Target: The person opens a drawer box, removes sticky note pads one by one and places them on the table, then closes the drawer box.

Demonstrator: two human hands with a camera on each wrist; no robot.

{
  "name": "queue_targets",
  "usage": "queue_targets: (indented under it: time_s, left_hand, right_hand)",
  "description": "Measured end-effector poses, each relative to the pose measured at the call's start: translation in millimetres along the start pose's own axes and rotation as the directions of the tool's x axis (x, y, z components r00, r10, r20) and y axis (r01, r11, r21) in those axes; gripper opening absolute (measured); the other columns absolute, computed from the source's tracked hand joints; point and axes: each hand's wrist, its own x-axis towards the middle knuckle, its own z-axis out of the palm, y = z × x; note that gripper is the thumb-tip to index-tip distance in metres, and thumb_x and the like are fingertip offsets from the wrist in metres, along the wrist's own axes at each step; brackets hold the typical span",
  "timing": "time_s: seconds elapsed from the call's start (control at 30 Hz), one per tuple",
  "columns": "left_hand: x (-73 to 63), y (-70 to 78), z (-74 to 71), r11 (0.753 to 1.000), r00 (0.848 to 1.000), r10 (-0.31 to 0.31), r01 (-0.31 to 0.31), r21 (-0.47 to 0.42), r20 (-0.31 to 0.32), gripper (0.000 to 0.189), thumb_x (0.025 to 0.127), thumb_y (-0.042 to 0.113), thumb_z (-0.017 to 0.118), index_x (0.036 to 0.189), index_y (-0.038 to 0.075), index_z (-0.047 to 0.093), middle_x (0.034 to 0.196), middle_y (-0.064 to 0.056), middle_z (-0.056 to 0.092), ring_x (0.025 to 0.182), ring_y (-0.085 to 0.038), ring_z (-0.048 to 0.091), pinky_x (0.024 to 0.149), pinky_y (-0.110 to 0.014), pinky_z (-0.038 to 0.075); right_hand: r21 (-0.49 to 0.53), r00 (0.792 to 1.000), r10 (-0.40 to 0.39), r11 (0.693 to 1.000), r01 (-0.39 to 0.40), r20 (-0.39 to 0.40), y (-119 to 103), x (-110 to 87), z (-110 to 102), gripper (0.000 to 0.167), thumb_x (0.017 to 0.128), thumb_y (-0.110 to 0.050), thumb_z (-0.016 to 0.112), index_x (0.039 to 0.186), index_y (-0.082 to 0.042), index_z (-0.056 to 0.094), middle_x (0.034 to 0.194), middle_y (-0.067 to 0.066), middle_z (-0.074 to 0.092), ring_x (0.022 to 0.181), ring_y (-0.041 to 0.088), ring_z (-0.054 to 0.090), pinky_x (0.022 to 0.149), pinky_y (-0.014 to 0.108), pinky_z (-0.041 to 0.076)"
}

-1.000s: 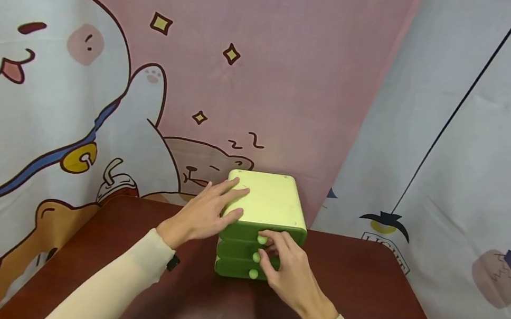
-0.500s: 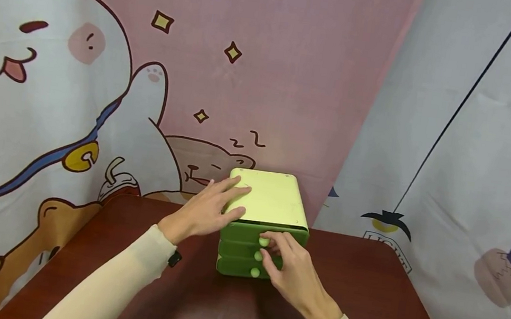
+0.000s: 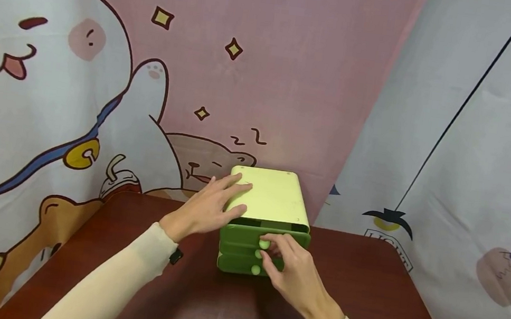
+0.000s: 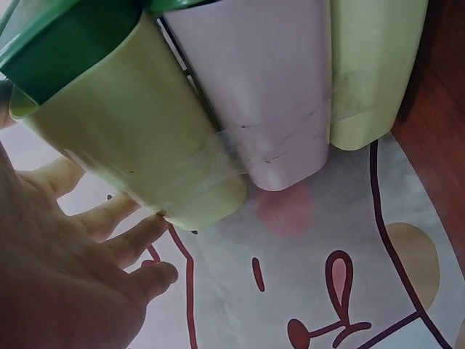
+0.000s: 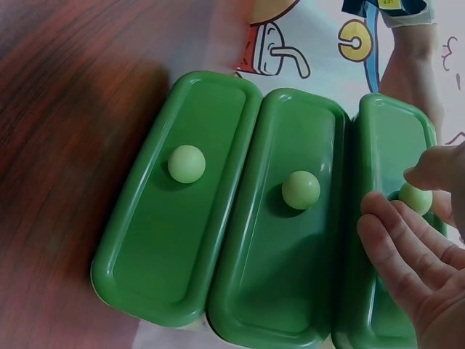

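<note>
A small three-drawer desktop cabinet (image 3: 275,196) has a pale yellow-green top and dark green drawer fronts. My left hand (image 3: 203,209) rests with spread fingers on its top left edge; in the left wrist view those fingers (image 4: 138,236) lie along the yellow-green casing. With thumb and fingers, my right hand (image 3: 298,279) pinches the round light-green knob (image 5: 415,198) of the top drawer (image 3: 241,233). That drawer stands partly pulled out, a dark gap showing behind its front. The middle drawer (image 5: 290,269) and bottom drawer (image 5: 171,233) are closed, each with its own knob.
The cabinet stands on a dark red-brown wooden table (image 3: 218,309). Behind it hangs a cloth (image 3: 303,80) printed with cartoon animals. Pink casing (image 4: 265,87) shows on the cabinet's side between two yellow-green tiers.
The top drawer has slid out toward me, with my right hand on its knob. The gap under the cabinet's top has widened. My left hand has stayed on the top.
</note>
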Motion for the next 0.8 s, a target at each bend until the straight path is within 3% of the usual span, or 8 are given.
queue_targets:
  time_s: [0.13,0.4,0.8]
  left_hand:
    - [0.3,0.6,0.5,1.000,1.000,0.009,-0.009,0.004,-0.005,0.068,0.120,0.059,0.053,0.181,0.030,0.047,0.194,-0.012,0.032,0.178,-0.038,0.037,0.147,-0.071,0.018]
    - [1.6,0.5,2.1,1.000,1.000,0.027,-0.027,0.004,-0.015,0.067,0.120,0.060,0.051,0.180,0.030,0.049,0.194,-0.012,0.030,0.181,-0.039,0.031,0.146,-0.074,0.017]
    - [3.2,2.4,5.2,0.999,0.999,0.033,-0.033,0.008,-0.018,0.067,0.121,0.061,0.048,0.180,0.031,0.048,0.195,-0.013,0.029,0.182,-0.041,0.027,0.145,-0.077,0.017]
  right_hand:
    - [0.000,1.000,-0.006,1.000,0.006,-0.002,-1.9,-1.1,-1.6,0.037,0.095,0.000,0.094,0.127,-0.007,0.078,0.105,0.003,0.077,0.083,0.010,0.078,0.072,0.027,0.068]
    - [-0.014,0.999,-0.032,0.999,0.032,-0.025,-3.8,-3.9,-3.9,0.037,0.092,0.002,0.094,0.124,-0.009,0.079,0.103,-0.001,0.077,0.082,0.009,0.076,0.076,0.013,0.062]
    - [-0.018,0.998,-0.057,0.998,0.056,-0.042,-10.2,-9.2,-9.2,0.038,0.089,0.004,0.094,0.121,-0.009,0.080,0.101,-0.002,0.078,0.081,0.006,0.076,0.072,0.018,0.064]
